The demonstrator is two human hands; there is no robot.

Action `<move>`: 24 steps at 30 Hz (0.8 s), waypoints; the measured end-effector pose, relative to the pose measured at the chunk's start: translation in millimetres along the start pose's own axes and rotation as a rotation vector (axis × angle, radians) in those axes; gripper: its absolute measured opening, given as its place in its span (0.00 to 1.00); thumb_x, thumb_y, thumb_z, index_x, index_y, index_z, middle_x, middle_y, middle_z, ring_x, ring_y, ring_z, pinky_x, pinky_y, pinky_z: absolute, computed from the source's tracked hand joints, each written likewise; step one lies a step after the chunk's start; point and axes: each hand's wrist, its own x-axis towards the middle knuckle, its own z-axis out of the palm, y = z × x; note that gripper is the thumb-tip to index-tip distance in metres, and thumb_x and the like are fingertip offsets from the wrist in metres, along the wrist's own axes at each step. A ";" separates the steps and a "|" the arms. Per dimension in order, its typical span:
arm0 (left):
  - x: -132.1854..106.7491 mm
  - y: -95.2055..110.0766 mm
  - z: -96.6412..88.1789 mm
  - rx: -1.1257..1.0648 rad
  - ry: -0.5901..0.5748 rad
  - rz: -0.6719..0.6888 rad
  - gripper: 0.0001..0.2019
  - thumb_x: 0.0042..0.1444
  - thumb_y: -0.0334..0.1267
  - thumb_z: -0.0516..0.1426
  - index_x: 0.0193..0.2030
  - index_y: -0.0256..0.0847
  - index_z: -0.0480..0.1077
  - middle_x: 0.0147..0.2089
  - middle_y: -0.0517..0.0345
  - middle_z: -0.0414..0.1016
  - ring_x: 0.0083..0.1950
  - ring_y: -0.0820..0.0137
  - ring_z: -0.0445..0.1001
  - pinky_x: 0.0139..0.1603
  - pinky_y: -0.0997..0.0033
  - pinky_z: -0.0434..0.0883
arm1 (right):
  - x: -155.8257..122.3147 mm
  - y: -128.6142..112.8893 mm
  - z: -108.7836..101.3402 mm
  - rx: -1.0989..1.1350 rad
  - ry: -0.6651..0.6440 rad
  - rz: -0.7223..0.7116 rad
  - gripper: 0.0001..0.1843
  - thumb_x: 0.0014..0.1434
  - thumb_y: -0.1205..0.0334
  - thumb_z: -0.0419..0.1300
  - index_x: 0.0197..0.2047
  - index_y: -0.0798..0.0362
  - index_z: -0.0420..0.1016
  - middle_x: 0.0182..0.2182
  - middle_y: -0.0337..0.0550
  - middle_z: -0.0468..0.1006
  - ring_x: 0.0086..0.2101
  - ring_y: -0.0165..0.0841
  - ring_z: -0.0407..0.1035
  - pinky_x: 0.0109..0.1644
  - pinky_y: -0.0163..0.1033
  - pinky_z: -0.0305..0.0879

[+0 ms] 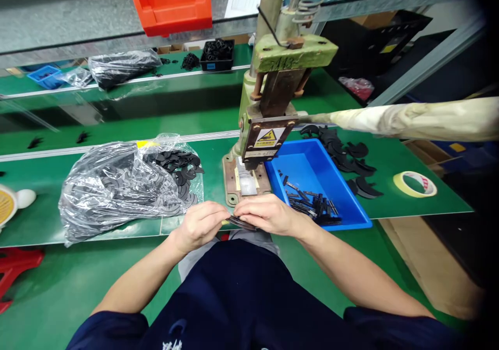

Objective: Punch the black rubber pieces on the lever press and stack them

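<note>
Between my two hands, in front of the press, is a dark curved plastic part [244, 223]. My left hand [202, 222] pinches its left end, and a bit of yellow shows at those fingertips. Fingers of my right hand [271, 215] close on the part's upper right side; they hide some of it. Just beyond stands a green hand press [268, 131] with a warning label and a pale block on its base. To its right a blue bin [351, 204] holds small black strips [312, 204]. A clear bag [117, 189] full of black curved pieces lies to the left.
Loose black curved pieces [351, 157] lie behind the bin, near a tape roll [415, 184]. The press's wrapped lever [409, 118] juts out to the right. An orange bin [171, 7] hangs overhead. A black tray [217, 65] of parts sits at the back.
</note>
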 end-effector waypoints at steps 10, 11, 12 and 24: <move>-3.1 -24.2 -4.2 0.103 0.046 -0.050 0.13 0.62 0.27 0.56 0.52 0.40 0.72 0.42 0.48 0.79 0.45 0.67 0.80 0.44 0.68 0.79 | -28.5 15.6 -28.2 -0.150 0.290 0.409 0.12 0.66 0.60 0.56 0.48 0.50 0.79 0.44 0.45 0.83 0.45 0.35 0.78 0.50 0.40 0.76; -4.3 -32.1 -4.5 0.117 0.060 -0.087 0.12 0.63 0.27 0.56 0.51 0.40 0.73 0.42 0.48 0.79 0.45 0.68 0.79 0.44 0.69 0.78 | -36.3 18.1 -33.1 -0.163 0.315 0.442 0.12 0.66 0.58 0.56 0.45 0.50 0.80 0.42 0.45 0.84 0.42 0.35 0.79 0.48 0.39 0.77; -5.4 -42.0 -4.3 0.128 0.078 -0.143 0.10 0.63 0.29 0.57 0.49 0.40 0.74 0.42 0.49 0.80 0.44 0.68 0.79 0.44 0.69 0.78 | -45.0 21.0 -37.9 -0.175 0.332 0.480 0.12 0.66 0.57 0.56 0.43 0.50 0.80 0.40 0.45 0.84 0.40 0.35 0.79 0.46 0.39 0.77; 42.7 -274.0 -27.0 -0.470 0.809 -1.374 0.09 0.51 0.28 0.67 0.38 0.30 0.74 0.30 0.55 0.74 0.30 0.72 0.74 0.39 0.67 0.76 | -141.7 86.8 -65.4 -0.361 0.175 1.064 0.27 0.49 0.31 0.54 0.35 0.42 0.82 0.39 0.44 0.85 0.41 0.47 0.80 0.47 0.49 0.79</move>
